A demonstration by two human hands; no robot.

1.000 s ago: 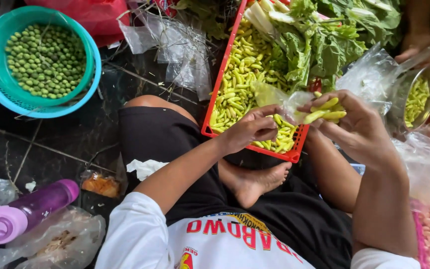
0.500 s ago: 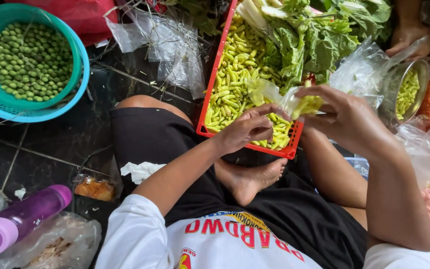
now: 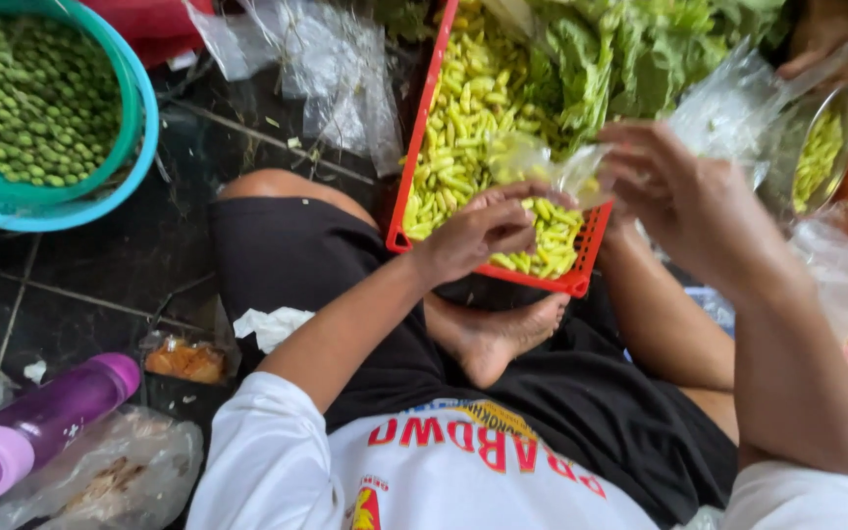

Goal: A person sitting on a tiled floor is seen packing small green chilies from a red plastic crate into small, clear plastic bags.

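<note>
Dark tiled floor point(image 3: 100, 285) was crowded, leaving little free room. Left hand point(image 3: 478, 231) pinched the small clear plastic bag of yellow-green chillies point(image 3: 542, 167) over the red plastic crate point(image 3: 414, 177); right hand point(image 3: 684, 196), fingers curled, gripped its far edge. Both hands had shifted slightly lower since earlier.

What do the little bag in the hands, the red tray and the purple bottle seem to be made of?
Little bag: thin clear plastic film, likely; it crinkles and shines, and pale chillies show through it.
Red tray: probably rigid moulded plastic, with an even colour and a smooth thin rim.
Purple bottle: seemingly translucent plastic, glossy, with a paler pink cap.
</note>
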